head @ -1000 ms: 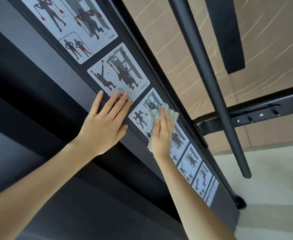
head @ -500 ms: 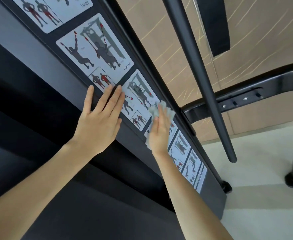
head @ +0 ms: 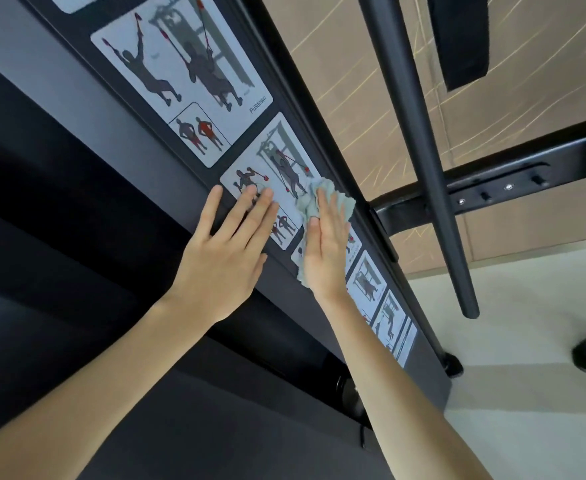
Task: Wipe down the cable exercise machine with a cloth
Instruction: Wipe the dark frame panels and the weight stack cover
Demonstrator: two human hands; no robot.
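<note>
- Head view: the cable exercise machine's dark upright panel (head: 121,133) runs diagonally, carrying a column of exercise stickers (head: 180,81).
- Support: the left hand (head: 225,258) lies flat, fingers straight, its fingertips on the panel and one sticker, grasping nothing.
- Wiping: the right hand (head: 326,251), fingers straight, presses the cloth (head: 341,200) against the stickers, just beside the left hand.
- Cloth: pale and crumpled, it shows beyond the fingertips and beside the palm.
- Right of the panel: a black bar (head: 412,133), apart from it.
</note>
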